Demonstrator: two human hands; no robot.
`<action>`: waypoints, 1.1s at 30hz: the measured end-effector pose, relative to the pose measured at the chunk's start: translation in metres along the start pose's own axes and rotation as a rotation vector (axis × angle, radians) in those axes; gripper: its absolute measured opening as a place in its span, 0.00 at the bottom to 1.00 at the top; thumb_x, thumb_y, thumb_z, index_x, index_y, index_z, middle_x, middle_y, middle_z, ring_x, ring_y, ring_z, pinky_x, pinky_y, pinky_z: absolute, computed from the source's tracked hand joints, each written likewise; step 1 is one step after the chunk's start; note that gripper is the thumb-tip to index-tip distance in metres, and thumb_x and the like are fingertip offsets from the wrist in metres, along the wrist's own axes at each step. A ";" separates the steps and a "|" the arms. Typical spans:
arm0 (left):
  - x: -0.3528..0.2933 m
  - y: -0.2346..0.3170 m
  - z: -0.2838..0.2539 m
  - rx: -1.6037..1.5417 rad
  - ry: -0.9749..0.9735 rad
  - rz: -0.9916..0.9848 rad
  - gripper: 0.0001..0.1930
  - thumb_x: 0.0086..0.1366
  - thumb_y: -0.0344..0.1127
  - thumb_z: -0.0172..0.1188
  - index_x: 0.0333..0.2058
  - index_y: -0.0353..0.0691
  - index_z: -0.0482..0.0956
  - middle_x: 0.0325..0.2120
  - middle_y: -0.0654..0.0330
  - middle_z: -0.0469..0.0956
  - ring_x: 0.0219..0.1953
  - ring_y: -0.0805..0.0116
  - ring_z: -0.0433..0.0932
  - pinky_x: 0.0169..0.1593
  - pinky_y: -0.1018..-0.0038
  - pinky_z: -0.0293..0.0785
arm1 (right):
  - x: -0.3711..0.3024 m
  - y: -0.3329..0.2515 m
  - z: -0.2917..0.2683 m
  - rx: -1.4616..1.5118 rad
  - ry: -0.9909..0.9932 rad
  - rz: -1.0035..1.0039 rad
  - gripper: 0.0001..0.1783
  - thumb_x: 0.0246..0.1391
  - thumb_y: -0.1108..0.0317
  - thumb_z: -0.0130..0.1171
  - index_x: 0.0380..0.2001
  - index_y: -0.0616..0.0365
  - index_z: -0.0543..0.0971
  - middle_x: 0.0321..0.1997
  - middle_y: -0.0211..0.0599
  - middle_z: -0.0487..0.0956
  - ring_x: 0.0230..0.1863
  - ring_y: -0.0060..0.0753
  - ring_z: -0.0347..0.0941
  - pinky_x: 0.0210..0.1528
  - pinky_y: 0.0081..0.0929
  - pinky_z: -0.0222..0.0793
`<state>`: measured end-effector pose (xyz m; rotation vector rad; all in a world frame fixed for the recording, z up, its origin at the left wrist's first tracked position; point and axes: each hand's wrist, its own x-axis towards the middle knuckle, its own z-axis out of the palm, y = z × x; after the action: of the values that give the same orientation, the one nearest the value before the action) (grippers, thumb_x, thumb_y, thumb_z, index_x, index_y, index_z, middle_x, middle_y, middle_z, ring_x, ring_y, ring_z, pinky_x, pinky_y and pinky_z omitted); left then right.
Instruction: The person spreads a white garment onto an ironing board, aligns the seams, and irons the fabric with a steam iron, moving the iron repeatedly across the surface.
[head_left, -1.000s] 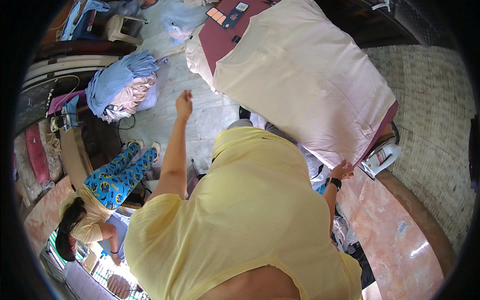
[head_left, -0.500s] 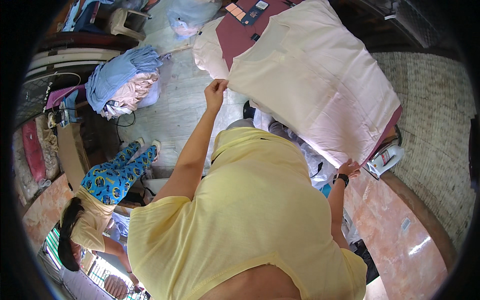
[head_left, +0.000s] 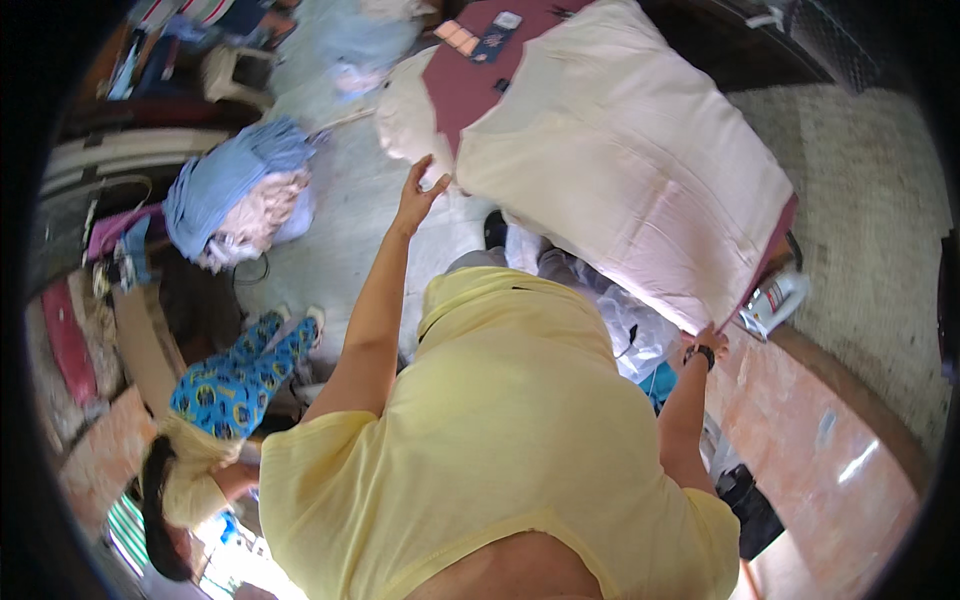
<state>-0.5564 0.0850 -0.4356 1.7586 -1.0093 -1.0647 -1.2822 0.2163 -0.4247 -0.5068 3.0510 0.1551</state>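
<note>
A cream garment [head_left: 620, 160] lies spread over a table with a maroon cover [head_left: 462, 85], its near hem hanging toward me. My left hand [head_left: 418, 198] is open, thumb and fingers apart, just off the garment's left corner. At the opposite end of that hem, my right hand [head_left: 708, 343], with a dark watch above it, has its fingers closed at the garment's lower right corner. Part of the garment droops over the table's far left side.
A white iron [head_left: 774, 303] stands by the table's right corner. Flat cards [head_left: 490, 42] lie at its far edge. Blue and pink clothes are heaped [head_left: 240, 185] on the floor at left. Another person in patterned blue trousers [head_left: 245, 385] is at lower left. Bagged cloth [head_left: 365, 50] sits far off.
My left hand has let go of the garment's left corner and spread its fingers. The right hand has shifted slightly right and down, still at the hem. The other person has bent or moved a little.
</note>
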 end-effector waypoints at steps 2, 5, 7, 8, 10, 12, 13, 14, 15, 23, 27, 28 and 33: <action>0.011 0.016 0.054 -0.211 -0.223 0.011 0.37 0.58 0.50 0.67 0.58 0.33 0.65 0.50 0.48 0.74 0.55 0.60 0.70 0.60 0.67 0.62 | 0.051 0.030 0.019 0.052 -0.021 0.034 0.48 0.47 0.27 0.51 0.57 0.58 0.65 0.63 0.48 0.63 0.64 0.60 0.56 0.62 0.66 0.50; 0.005 0.046 0.068 0.037 -0.098 0.036 0.24 0.64 0.49 0.59 0.44 0.29 0.73 0.35 0.50 0.78 0.39 0.64 0.74 0.46 0.70 0.70 | 0.040 0.032 0.026 0.580 -0.100 0.020 0.36 0.48 0.48 0.65 0.50 0.65 0.66 0.42 0.51 0.75 0.42 0.45 0.75 0.43 0.45 0.75; 0.003 0.039 0.044 0.169 0.039 0.086 0.22 0.67 0.48 0.56 0.25 0.31 0.71 0.17 0.58 0.68 0.23 0.72 0.62 0.28 0.71 0.63 | 0.010 -0.002 0.014 0.551 -0.345 -0.117 0.34 0.50 0.48 0.61 0.52 0.63 0.71 0.45 0.52 0.78 0.44 0.52 0.76 0.46 0.43 0.71; -0.003 0.047 0.048 0.131 0.065 0.149 0.22 0.68 0.44 0.55 0.22 0.32 0.66 0.15 0.62 0.59 0.23 0.73 0.54 0.25 0.73 0.58 | 0.005 0.000 0.012 0.392 -0.290 -0.102 0.33 0.51 0.45 0.56 0.52 0.60 0.72 0.48 0.51 0.78 0.48 0.55 0.75 0.50 0.45 0.70; -0.008 0.057 0.050 0.323 0.093 0.416 0.16 0.69 0.36 0.53 0.25 0.30 0.69 0.25 0.58 0.66 0.27 0.68 0.62 0.29 0.75 0.62 | -0.008 -0.004 0.010 0.358 -0.151 -0.023 0.30 0.49 0.43 0.56 0.46 0.57 0.74 0.44 0.53 0.78 0.50 0.55 0.73 0.51 0.47 0.68; -0.010 0.074 0.050 0.281 0.173 0.559 0.09 0.70 0.31 0.51 0.35 0.30 0.70 0.29 0.55 0.66 0.33 0.65 0.66 0.40 0.73 0.69 | -0.038 -0.017 -0.003 0.221 0.135 -0.161 0.22 0.52 0.51 0.56 0.43 0.56 0.73 0.41 0.52 0.78 0.44 0.56 0.74 0.44 0.49 0.68; -0.005 0.053 0.036 0.070 0.088 0.373 0.09 0.71 0.33 0.48 0.35 0.31 0.70 0.28 0.58 0.67 0.32 0.69 0.66 0.36 0.73 0.68 | -0.046 -0.020 -0.007 0.152 0.251 -0.219 0.19 0.52 0.55 0.57 0.42 0.56 0.72 0.40 0.53 0.77 0.42 0.56 0.74 0.41 0.49 0.67; -0.010 0.071 0.037 0.022 0.153 0.293 0.12 0.73 0.36 0.45 0.33 0.33 0.68 0.24 0.61 0.67 0.28 0.72 0.65 0.32 0.73 0.66 | -0.051 -0.018 -0.011 0.292 0.180 -0.218 0.17 0.53 0.58 0.57 0.42 0.56 0.72 0.39 0.53 0.77 0.41 0.57 0.74 0.40 0.50 0.67; -0.019 0.095 0.034 0.126 0.185 0.200 0.14 0.74 0.39 0.44 0.32 0.34 0.68 0.22 0.62 0.67 0.25 0.71 0.64 0.30 0.74 0.63 | -0.054 -0.017 -0.017 0.435 0.115 -0.218 0.16 0.53 0.61 0.57 0.42 0.56 0.71 0.38 0.53 0.77 0.40 0.58 0.74 0.39 0.50 0.66; 0.019 0.107 0.064 0.771 0.453 0.518 0.15 0.67 0.41 0.56 0.39 0.32 0.70 0.33 0.51 0.71 0.33 0.55 0.70 0.36 0.62 0.68 | -0.097 0.005 -0.025 0.591 0.063 -0.150 0.09 0.53 0.70 0.55 0.37 0.58 0.69 0.41 0.50 0.76 0.46 0.57 0.72 0.44 0.49 0.65; 0.054 0.200 0.220 0.568 0.000 1.006 0.21 0.60 0.32 0.60 0.52 0.35 0.70 0.51 0.44 0.67 0.56 0.45 0.64 0.58 0.53 0.58 | -0.081 -0.038 -0.031 0.586 0.426 -0.424 0.18 0.54 0.68 0.59 0.47 0.57 0.72 0.48 0.53 0.71 0.50 0.60 0.65 0.48 0.54 0.62; 0.046 0.241 0.277 0.517 -0.192 1.099 0.20 0.59 0.29 0.58 0.52 0.40 0.71 0.52 0.47 0.68 0.56 0.47 0.64 0.59 0.54 0.58 | -0.077 -0.058 -0.042 0.614 0.385 -0.466 0.19 0.54 0.67 0.59 0.49 0.56 0.72 0.48 0.53 0.70 0.49 0.60 0.66 0.48 0.53 0.63; -0.010 0.321 0.513 0.408 -1.107 1.468 0.19 0.53 0.20 0.56 0.45 0.41 0.77 0.47 0.60 0.74 0.53 0.56 0.70 0.57 0.63 0.65 | -0.048 -0.118 -0.069 0.668 0.255 -0.440 0.16 0.51 0.66 0.61 0.43 0.57 0.74 0.43 0.49 0.72 0.45 0.55 0.66 0.45 0.50 0.63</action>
<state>-1.1011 -0.1353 -0.2926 0.0824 -2.6537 -0.7025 -1.2006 0.1136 -0.3641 -1.1543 2.8444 -0.9620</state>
